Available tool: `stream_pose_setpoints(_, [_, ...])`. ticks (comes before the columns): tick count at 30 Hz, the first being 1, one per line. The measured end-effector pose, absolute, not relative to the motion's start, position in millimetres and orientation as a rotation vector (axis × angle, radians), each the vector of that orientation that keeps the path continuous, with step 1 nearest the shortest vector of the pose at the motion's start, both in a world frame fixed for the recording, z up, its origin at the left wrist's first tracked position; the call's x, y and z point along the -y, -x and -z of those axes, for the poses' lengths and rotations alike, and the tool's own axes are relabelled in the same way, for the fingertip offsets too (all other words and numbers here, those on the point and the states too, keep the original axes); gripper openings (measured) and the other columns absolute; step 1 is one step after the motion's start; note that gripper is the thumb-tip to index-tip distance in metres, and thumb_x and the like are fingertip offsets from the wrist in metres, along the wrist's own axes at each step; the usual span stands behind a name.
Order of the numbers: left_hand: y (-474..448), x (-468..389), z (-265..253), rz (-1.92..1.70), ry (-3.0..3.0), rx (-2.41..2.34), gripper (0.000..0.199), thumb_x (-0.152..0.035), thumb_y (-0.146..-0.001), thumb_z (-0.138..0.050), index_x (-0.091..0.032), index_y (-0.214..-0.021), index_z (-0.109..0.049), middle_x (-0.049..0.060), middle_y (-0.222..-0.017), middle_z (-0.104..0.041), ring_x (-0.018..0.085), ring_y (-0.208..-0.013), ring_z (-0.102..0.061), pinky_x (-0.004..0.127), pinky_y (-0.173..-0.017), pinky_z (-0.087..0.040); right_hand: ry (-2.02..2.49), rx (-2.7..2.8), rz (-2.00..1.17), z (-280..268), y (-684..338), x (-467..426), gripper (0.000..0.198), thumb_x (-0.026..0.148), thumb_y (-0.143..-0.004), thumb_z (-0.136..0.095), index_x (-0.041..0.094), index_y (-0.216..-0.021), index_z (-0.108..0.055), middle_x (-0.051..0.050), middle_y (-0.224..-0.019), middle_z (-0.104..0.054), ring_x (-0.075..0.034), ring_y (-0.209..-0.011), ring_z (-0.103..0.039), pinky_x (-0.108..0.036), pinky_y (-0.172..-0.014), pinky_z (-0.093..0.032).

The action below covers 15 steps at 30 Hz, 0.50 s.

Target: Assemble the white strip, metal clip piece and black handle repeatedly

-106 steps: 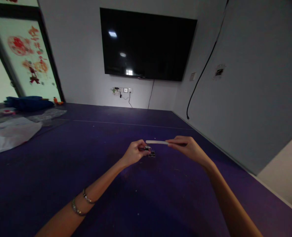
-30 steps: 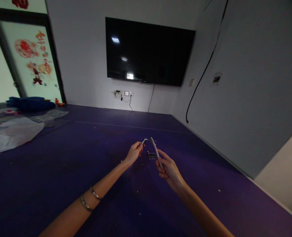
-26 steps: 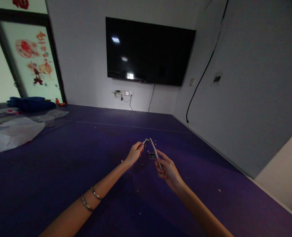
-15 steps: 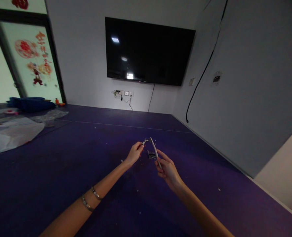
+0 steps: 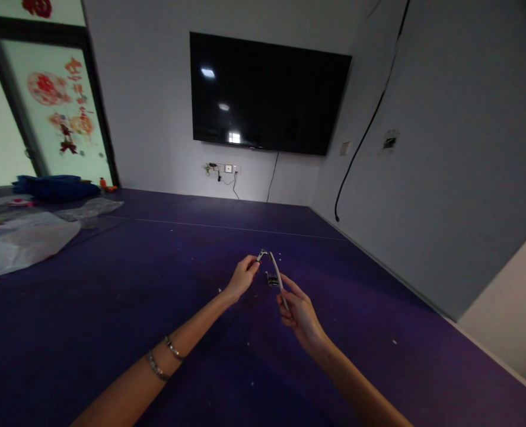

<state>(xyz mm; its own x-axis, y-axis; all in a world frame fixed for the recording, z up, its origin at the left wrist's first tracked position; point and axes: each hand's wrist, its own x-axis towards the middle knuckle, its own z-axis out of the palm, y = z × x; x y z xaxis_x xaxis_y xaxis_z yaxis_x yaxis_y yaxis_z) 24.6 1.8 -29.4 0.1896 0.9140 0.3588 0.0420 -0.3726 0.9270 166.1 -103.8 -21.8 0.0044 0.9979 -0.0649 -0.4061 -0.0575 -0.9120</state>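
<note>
Out in front of me, my left hand (image 5: 243,277) pinches a small, light-coloured piece with dark parts (image 5: 260,256); its kind is too small to tell. To the right, my right hand (image 5: 299,308) is closed round the lower part of a thin, slightly curved pale strip (image 5: 274,268) that points upward. The strip's upper end is very near the small piece, and I cannot tell whether they touch. Below and between the hands, a small dark object with light markings (image 5: 272,279) lies on the purple floor (image 5: 191,362).
White sheeting (image 5: 31,243) and a blue bundle (image 5: 56,187) lie at the left by the door. Small pale bits are scattered on the floor. A black cable (image 5: 369,121) hangs along the right wall, and a television (image 5: 269,95) is mounted ahead.
My right hand has moved slightly left and down with the strip, whose upper end is a little lower. My left hand has hardly moved.
</note>
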Motion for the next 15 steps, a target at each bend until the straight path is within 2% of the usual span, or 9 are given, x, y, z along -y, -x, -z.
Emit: stream_pose_setpoints(15, [-24.9,-2.5,31.6,-1.327,-1.606,-0.944,0.011,-0.024,-0.077,-0.048,-0.015,-0.081,-0.053,-0.005,-0.058,-0.043,0.008,-0.049,-0.041,0.019,-0.045,-0.031,0.922,0.839,-1.406,28.8,-159.4,103.1,0.055,0.028,-0.07,-0.059,0.023,-0.124,-0.047,0.004,-0.06,-0.049,-0.003,-0.038,-0.029,-0.015,-0.036,-0.014])
